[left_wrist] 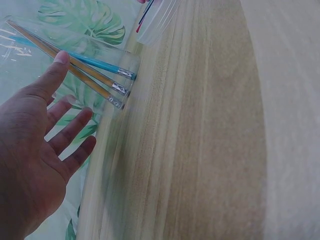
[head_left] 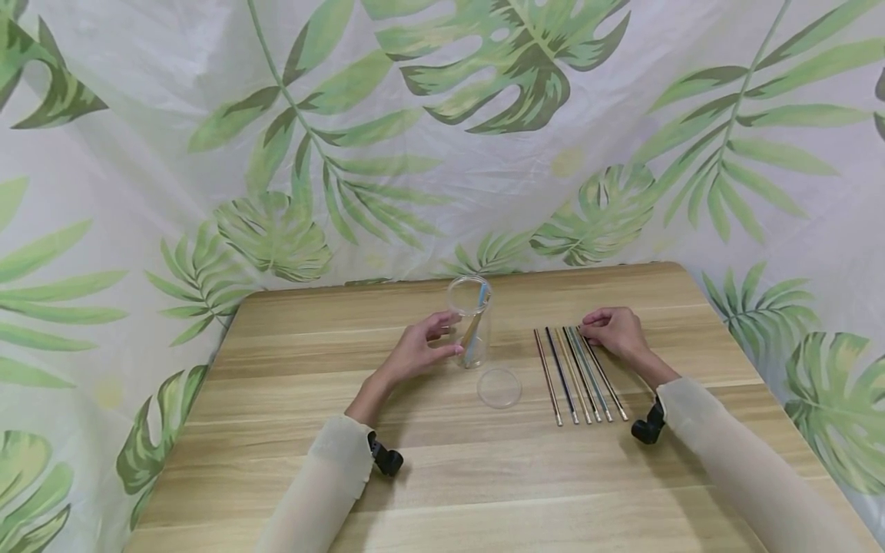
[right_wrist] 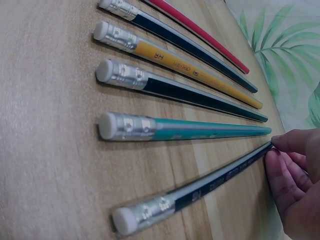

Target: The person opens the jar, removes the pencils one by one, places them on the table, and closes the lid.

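Observation:
A clear plastic jar (head_left: pixel 484 338) stands upright near the back of the table, with two yellow pencils (left_wrist: pixel 92 89) and a blue pencil (left_wrist: pixel 100 64) leaning inside. Beside it is my left hand (head_left: pixel 422 347), its fingers spread and loosely bent around the jar's left side; whether they touch it I cannot tell. At the right, my right hand (head_left: pixel 615 332) pinches the far end of a black pencil (right_wrist: pixel 215 179), whose white eraser end points toward me. That pencil is the rightmost of a row, next to a teal pencil (right_wrist: pixel 210 130).
Further left in the row lie a black pencil (right_wrist: pixel 200 97), a yellow pencil (right_wrist: pixel 195 71), a dark pencil (right_wrist: pixel 195 48) and a red pencil (right_wrist: pixel 200 34). A clear round lid (head_left: pixel 499 389) lies on the wooden table (head_left: pixel 484 476). Behind hangs a leaf-patterned cloth (head_left: pixel 484 177).

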Motion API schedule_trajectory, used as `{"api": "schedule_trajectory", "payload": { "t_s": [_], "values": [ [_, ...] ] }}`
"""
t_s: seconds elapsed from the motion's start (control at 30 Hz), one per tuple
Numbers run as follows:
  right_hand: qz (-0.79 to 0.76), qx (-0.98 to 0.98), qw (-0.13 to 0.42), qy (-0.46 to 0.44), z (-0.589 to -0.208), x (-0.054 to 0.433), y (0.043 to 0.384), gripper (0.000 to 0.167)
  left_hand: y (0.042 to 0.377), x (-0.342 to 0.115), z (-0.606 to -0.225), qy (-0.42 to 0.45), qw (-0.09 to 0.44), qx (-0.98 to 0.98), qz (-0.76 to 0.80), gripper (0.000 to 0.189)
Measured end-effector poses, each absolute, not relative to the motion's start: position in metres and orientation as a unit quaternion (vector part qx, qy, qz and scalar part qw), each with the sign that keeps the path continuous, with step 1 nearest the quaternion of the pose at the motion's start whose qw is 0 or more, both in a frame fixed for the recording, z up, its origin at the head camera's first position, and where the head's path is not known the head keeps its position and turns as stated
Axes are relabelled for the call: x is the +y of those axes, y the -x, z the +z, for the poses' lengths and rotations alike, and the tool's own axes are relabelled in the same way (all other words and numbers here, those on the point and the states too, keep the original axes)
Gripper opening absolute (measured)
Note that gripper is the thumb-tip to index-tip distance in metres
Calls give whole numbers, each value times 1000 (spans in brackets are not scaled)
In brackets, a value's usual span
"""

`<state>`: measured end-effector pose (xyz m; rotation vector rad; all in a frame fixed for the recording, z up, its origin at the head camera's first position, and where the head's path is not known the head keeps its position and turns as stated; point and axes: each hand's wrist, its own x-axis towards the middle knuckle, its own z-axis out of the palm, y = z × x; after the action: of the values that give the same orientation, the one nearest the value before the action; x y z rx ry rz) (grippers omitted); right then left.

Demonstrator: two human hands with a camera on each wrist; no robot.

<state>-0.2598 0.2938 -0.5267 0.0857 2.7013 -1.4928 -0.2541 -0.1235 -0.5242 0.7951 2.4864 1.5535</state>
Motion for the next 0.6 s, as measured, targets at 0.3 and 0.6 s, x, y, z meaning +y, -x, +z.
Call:
{"api": "schedule_trajectory", "payload": {
  "t_s": [0.3,0.6],
  "values": [
    [-484,874,29,-33,-525,293,259,23,255,-123,-524,-270,51,816,508,67],
    [-492,869,43,-31,-519,294,256,25,254,-123,-523,-269,50,811,517,66]
  ]
}}
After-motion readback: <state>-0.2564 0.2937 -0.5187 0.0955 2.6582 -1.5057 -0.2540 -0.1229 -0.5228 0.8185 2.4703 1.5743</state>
